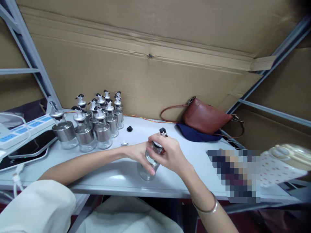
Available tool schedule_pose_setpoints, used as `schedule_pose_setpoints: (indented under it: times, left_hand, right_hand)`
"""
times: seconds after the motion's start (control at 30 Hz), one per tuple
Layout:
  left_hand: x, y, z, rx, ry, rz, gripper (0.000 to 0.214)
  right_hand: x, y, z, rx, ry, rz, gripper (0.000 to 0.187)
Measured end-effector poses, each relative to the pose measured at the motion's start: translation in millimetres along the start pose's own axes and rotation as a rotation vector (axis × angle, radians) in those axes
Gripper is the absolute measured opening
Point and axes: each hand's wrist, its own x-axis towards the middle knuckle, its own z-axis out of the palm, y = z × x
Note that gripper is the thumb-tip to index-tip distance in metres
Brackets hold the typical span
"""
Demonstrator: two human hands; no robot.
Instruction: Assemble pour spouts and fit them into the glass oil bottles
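Head view: you are gripping a clear glass bottle (147, 168) standing on the pale worktop (116, 176) near its front edge. Your left hand (141, 155) is wrapping its body, while your right hand (167, 153) is closing over its black spout cap (163, 131). Finished bottles (97, 123) are clustering at the back left; a brown bag (204, 118) is lying at the back right.

On the table (73, 168), a cluster of bottles (93, 121) stands left, a handbag (206, 118) right, a glass bottle (148, 165) between, nearer the front edge
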Motion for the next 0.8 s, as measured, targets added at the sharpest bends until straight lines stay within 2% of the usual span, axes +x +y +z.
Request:
schedule_pose_setpoints:
  times: [0.13, 0.3, 0.4, 0.63, 0.8]
  left_hand:
    - [-9.1, -14.7, 4.0, -0.062, -0.155, -0.152, 0.038]
    - [-10.6, -23.5, 5.7, -0.133, -0.218, -0.208, 0.043]
    - [-8.8, -23.6, 5.1, -0.131, -0.205, -0.210, 0.043]
    - [-6.7, -26.8, 6.4, -0.114, -0.179, -0.185, 0.049]
    - [-6.2, -27.4, 8.1, -0.109, -0.126, -0.137, 0.045]
  right_hand:
    - [-0.9, 0.9, -0.7, -0.212, 0.023, -0.032, 0.020]
    - [-4.7, 0.2, -0.7, -0.410, 0.030, -0.079, 0.028]
    - [-4.7, -3.2, -1.5, -0.494, -0.021, -0.082, 0.032]
    - [-2.0, -23.1, -8.0, -0.772, -0.052, -0.131, 0.039]
    - [-6.9, -36.3, -1.9, -0.882, -0.100, -0.024, 0.032]
